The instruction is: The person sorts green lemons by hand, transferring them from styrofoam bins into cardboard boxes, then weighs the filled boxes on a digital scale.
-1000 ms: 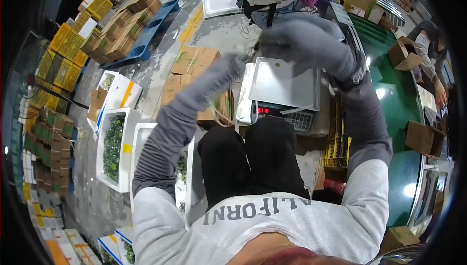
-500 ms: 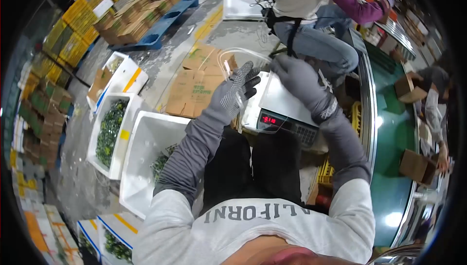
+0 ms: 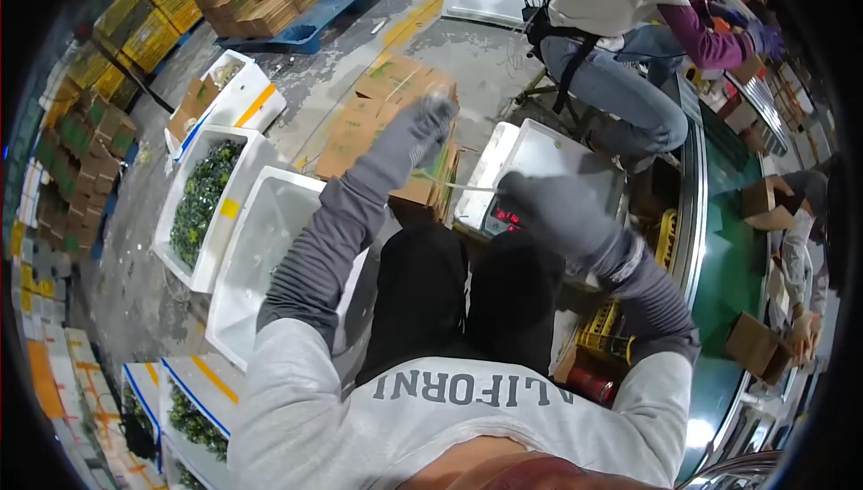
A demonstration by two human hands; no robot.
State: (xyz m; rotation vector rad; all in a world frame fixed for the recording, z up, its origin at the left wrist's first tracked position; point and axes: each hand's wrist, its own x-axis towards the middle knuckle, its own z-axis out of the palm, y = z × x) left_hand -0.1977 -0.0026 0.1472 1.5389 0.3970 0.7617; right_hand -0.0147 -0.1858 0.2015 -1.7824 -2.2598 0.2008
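Note:
My left hand (image 3: pixel 430 123), in a grey dotted glove, is raised over the cardboard boxes; its fingers are smeared by motion. My right hand (image 3: pixel 557 211), also gloved, is closed above the front of a digital scale (image 3: pixel 566 153) with a white top and red digits. A thin white strip (image 3: pixel 463 187) runs leftward from the right hand's fingers, and its other end passes below my left wrist. The flattened-looking cardboard boxes (image 3: pixel 360 126) stand just beyond my left knee. My right hand hides part of the scale's keypad.
White foam boxes stand at my left, one holding leafy greens (image 3: pixel 205 193), another large foam box (image 3: pixel 256 256) nearer. A green conveyor (image 3: pixel 724 265) runs along my right. A co-worker (image 3: pixel 620 67) sits ahead. A blue pallet (image 3: pixel 315 31) bears cartons. Yellow crates (image 3: pixel 611 324) lie by my right knee.
The looped white strip is now stretched between the hands' area. My right hand has moved down and closer to me over the scale; my left has turned. The view has shifted slightly.

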